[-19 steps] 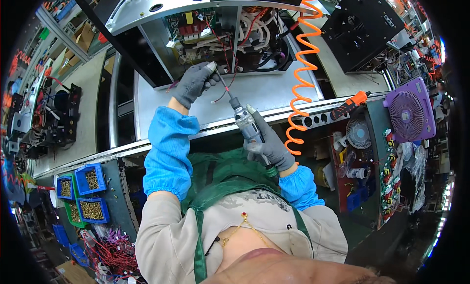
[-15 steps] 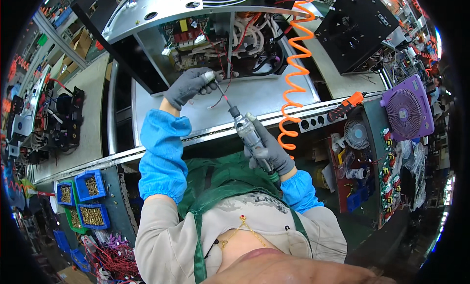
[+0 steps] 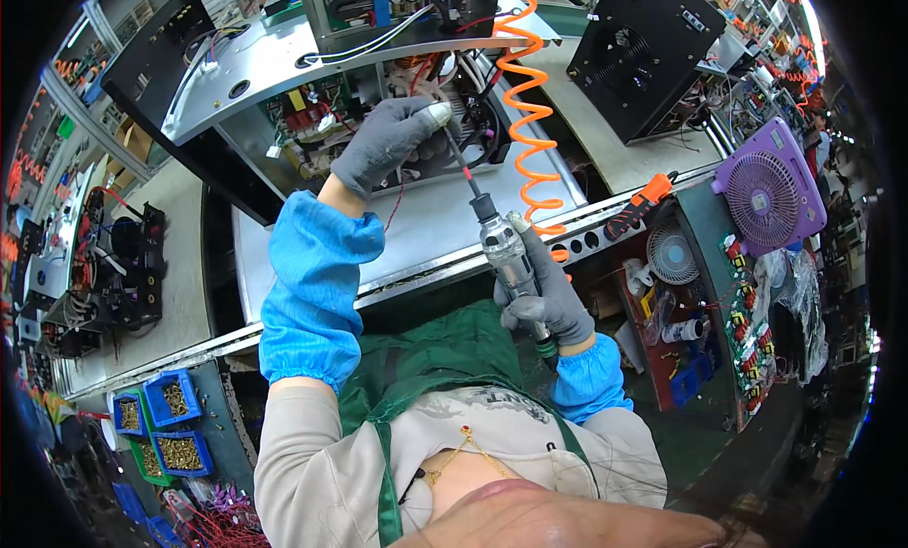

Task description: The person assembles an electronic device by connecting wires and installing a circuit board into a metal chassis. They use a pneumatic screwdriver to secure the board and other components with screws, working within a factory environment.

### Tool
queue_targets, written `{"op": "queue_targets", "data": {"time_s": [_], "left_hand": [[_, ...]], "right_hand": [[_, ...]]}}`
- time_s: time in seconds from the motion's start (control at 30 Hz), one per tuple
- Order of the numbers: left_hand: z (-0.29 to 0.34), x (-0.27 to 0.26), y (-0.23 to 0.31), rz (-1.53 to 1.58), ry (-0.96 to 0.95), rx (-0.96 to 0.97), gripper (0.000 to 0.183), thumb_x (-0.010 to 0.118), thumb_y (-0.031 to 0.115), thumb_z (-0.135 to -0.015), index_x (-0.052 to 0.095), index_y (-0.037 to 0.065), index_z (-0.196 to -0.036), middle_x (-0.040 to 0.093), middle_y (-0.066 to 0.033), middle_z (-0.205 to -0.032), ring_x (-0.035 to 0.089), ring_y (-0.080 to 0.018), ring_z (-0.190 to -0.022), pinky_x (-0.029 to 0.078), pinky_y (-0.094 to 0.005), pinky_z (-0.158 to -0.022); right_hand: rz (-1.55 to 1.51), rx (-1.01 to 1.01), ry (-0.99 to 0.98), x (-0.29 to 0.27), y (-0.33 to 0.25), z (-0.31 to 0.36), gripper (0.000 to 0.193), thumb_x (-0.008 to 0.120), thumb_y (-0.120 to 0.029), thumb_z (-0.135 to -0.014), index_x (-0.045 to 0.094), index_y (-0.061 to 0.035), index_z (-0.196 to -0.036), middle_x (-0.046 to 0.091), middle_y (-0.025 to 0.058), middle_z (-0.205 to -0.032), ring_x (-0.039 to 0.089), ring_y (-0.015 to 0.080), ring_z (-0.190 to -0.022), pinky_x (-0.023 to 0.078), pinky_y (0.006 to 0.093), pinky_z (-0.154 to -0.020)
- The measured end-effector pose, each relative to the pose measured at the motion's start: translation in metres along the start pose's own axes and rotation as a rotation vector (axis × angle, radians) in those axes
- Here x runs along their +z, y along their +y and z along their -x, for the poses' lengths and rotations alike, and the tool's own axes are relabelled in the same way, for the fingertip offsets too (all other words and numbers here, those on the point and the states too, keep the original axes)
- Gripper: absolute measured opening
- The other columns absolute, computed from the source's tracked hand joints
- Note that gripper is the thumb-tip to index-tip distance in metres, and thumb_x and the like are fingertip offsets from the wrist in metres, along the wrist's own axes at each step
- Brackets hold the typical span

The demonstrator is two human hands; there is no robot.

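My right hand (image 3: pixel 550 293), in a grey glove, is wrapped round the silver body of a power screwdriver (image 3: pixel 506 250). Its long bit (image 3: pixel 463 165) points up and to the left. At the bit's far end, the gloved fingers of my left hand (image 3: pixel 392 146) are closed in a pinch; whether a screw is also between them is hidden. Both hands are in front of an open metal cabinet (image 3: pixel 248 156) with circuit boards, white hoses and wires inside. A thin red wire (image 3: pixel 397 203) hangs below my left hand.
An orange coiled hose (image 3: pixel 528 132) hangs right of the cabinet. Farther right stand a black fan-fitted unit (image 3: pixel 643 61), an orange-and-black tool (image 3: pixel 643 206) and a purple fan (image 3: pixel 771 189). Blue bins (image 3: pixel 173 397) of brass-coloured fasteners are at lower left.
Both hands and the screwdriver have shifted right in the picture, and my left hand is a little higher. The cabinet and bench appear farther left as the view has turned.
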State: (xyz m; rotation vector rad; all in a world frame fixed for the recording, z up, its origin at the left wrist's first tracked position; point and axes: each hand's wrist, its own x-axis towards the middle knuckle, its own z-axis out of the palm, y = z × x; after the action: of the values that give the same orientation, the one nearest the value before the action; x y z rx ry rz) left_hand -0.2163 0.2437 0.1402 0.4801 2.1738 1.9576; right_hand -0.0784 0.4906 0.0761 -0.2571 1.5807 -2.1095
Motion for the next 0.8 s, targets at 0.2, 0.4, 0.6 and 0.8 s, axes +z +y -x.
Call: {"op": "queue_targets", "data": {"time_s": [0.2, 0.4, 0.6, 0.8], "left_hand": [[-0.011, 0.019, 0.006, -0.015, 0.005, 0.008, 0.034, 0.049, 0.033, -0.094, 0.066, 0.004, -0.096, 0.059, 0.0015, -0.072, 0.049, -0.0042, -0.06, 0.038, -0.0167, -0.051], [-0.065, 0.032, 0.019, -0.796, 0.7, 0.8, 0.021, 0.055, 0.021, -0.09, 0.061, 0.009, -0.107, 0.062, -0.0069, -0.075, 0.062, -0.0191, -0.063, 0.049, -0.031, -0.056], [-0.1, 0.044, 0.045, -1.189, 0.8, 0.692, 0.019, 0.058, 0.019, -0.085, 0.059, 0.014, -0.103, 0.062, -0.0121, -0.09, 0.064, -0.0296, -0.07, 0.052, -0.0378, -0.059], [-0.09, 0.039, 0.046, -1.216, 0.729, 0.776, 0.013, 0.059, 0.017, -0.083, 0.061, 0.014, -0.096, 0.061, -0.0091, -0.082, 0.063, -0.029, -0.069, 0.051, -0.0373, -0.057]], "right_hand": [[-0.161, -0.053, 0.012, -0.009, -0.001, 0.0, 0.107, 0.065, -0.011, -0.056, 0.012, -0.0196, -0.148, 0.054, 0.012, -0.076, 0.057, 0.0185, -0.057, 0.052, 0.03, -0.053], [-0.257, -0.197, 0.1, -0.016, -0.02, -0.001, 0.109, 0.071, -0.021, -0.056, 0.013, -0.024, -0.148, 0.054, 0.0139, -0.081, 0.056, 0.0189, -0.053, 0.052, 0.0301, -0.049], [-0.285, -0.346, 0.102, -0.013, -0.038, -0.012, 0.113, 0.079, -0.026, -0.054, 0.015, -0.0219, -0.148, 0.052, 0.011, -0.099, 0.057, 0.0175, -0.065, 0.054, 0.0305, -0.05], [-0.218, -0.33, 0.125, -0.019, -0.048, -0.014, 0.11, 0.074, -0.023, -0.054, 0.017, -0.0183, -0.147, 0.051, 0.0121, -0.107, 0.059, 0.0186, -0.069, 0.053, 0.03, -0.051]]}}
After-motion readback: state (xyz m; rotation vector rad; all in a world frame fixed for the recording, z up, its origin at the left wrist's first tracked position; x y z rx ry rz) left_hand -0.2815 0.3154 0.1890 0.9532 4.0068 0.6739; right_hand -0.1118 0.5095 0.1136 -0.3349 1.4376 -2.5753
